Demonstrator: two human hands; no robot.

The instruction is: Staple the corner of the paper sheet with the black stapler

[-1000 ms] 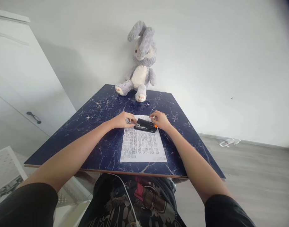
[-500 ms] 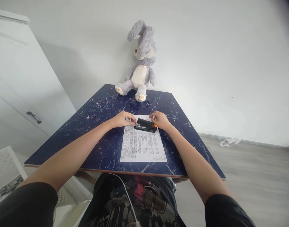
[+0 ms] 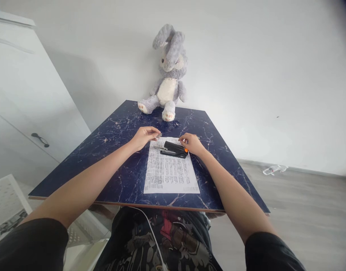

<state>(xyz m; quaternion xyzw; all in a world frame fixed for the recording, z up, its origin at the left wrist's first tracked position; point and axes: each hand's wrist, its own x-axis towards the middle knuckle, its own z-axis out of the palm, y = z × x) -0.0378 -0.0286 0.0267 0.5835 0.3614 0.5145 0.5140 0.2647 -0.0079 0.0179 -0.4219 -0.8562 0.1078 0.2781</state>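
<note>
A black stapler (image 3: 174, 150) with an orange part at its rear lies on a printed sheet of paper (image 3: 171, 177). Its metal staple tray (image 3: 158, 147) sticks out of the front end to the left. Between the thumb and fingers of my left hand (image 3: 144, 137) is a small grey strip of staples (image 3: 159, 135), raised just beyond the tray. My right hand (image 3: 192, 143) rests with curled fingers at the stapler's rear end, gripping it there; part of that contact is hidden by the hand.
The dark blue marbled table (image 3: 119, 177) holds the sheet. A grey plush rabbit (image 3: 169, 88) sits at its far edge against the wall. On the left stands a white cabinet (image 3: 26, 82); a clear plastic item (image 3: 274, 169) lies on the floor at right.
My left hand has moved up and slightly left, away from the stapler's front, with the strip of staples now showing in its fingers. The metal tray is uncovered. My right hand stays put.
</note>
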